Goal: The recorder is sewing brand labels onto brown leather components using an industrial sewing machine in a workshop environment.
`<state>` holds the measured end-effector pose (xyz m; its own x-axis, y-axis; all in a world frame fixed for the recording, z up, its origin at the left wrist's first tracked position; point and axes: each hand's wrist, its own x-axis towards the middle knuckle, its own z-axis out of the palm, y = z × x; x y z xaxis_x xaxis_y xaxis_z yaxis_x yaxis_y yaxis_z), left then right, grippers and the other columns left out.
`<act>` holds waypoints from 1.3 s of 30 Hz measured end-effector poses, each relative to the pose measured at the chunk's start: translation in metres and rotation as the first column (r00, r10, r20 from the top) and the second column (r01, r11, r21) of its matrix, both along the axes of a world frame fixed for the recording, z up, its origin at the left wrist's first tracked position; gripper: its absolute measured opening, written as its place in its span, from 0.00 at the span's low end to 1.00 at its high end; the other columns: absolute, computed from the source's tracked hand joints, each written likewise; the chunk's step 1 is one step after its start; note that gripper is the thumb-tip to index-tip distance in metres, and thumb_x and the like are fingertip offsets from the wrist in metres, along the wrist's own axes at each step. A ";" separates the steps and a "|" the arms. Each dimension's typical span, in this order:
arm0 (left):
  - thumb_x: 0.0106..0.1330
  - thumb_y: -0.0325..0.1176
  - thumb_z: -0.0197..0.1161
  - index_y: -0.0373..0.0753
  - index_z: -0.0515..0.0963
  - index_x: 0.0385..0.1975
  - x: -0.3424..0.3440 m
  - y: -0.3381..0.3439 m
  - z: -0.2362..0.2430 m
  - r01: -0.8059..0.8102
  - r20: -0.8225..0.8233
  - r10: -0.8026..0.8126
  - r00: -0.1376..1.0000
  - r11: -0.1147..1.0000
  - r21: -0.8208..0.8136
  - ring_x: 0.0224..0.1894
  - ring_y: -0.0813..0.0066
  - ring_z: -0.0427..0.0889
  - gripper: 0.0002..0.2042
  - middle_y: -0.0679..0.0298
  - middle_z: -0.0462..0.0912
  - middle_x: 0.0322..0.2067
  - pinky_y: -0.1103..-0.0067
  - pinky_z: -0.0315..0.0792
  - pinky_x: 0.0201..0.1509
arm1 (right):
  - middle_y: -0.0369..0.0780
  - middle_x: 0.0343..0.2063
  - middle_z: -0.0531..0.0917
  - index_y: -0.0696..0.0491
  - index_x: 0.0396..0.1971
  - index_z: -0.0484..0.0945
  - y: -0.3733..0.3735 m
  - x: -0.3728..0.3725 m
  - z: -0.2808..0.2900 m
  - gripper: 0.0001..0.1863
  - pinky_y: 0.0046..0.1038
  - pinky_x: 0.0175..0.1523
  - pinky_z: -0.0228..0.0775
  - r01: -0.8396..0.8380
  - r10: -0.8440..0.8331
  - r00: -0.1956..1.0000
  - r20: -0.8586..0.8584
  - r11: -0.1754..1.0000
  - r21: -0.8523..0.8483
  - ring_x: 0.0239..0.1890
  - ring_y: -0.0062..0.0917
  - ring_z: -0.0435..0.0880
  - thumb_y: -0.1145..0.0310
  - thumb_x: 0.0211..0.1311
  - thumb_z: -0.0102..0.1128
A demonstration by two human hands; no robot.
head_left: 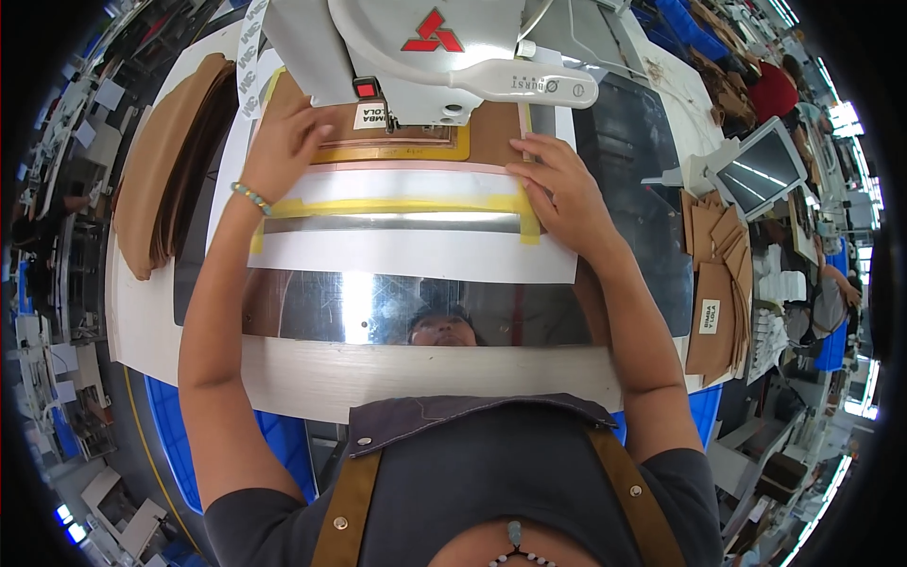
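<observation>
A brown panel [493, 132], leather-like, lies under the head of a white sewing machine [501, 42]. A small white label patch [369, 116] sits on it beneath the needle area, inside a yellow-edged clamp frame [402, 153]. My left hand [288, 142] rests at the panel's left side, fingers apart and partly curled, holding nothing visible. Along the right edge my right hand [562, 189] lies with fingers stretched, their tips touching the panel's border. Nearer me is a white sheet [378, 248] with yellow tape [397, 205] and a pinkish strip along the panel's near edge.
Stacked brown panels [175, 161] stand at the table's left. More brown pieces [718, 312], the top one with a white label, lie at the right below a tilted screen [761, 170]. A shiny metal plate [312, 307] is set in the near tabletop. Blue bins [175, 425] stand below.
</observation>
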<state>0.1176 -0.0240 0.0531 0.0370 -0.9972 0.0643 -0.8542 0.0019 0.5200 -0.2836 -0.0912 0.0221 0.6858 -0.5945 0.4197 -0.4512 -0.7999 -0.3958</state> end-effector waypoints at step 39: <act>0.68 0.48 0.70 0.45 0.84 0.37 -0.029 -0.036 -0.078 -0.059 0.108 0.104 0.989 0.931 -0.360 0.63 0.52 0.75 0.13 0.60 0.84 0.51 0.57 0.68 0.62 | 0.39 0.35 0.85 0.56 0.35 0.87 0.025 0.038 0.011 0.05 0.37 0.46 0.78 -0.215 0.175 0.971 -0.165 0.940 -0.264 0.38 0.35 0.84 0.75 0.59 0.68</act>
